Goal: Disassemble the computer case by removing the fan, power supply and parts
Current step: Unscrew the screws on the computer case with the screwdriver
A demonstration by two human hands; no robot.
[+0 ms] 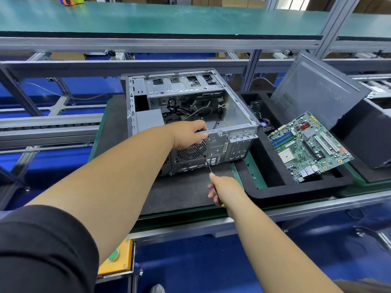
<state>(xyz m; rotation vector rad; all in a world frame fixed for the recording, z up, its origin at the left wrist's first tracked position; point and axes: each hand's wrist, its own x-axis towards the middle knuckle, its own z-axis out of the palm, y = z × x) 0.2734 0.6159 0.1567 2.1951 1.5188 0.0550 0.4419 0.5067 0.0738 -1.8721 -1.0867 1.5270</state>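
An open metal computer case (237,108) lies on its side on a dark mat, its rear panel facing me. My left hand (190,134) grips the top edge of the rear panel, above the round fan grille (191,152). My right hand (224,192) holds a screwdriver (208,164) whose tip touches a screw at the grille's lower right corner. The grey power supply (149,120) sits inside the case at the left. Loose cables (186,113) lie in the case's middle.
A green motherboard (309,144) leans in a black foam tray (275,187) to the right. A grey side panel (317,92) stands tilted behind it. A yellow button box (116,258) hangs at the bench's front edge. Aluminium rails cross behind the case.
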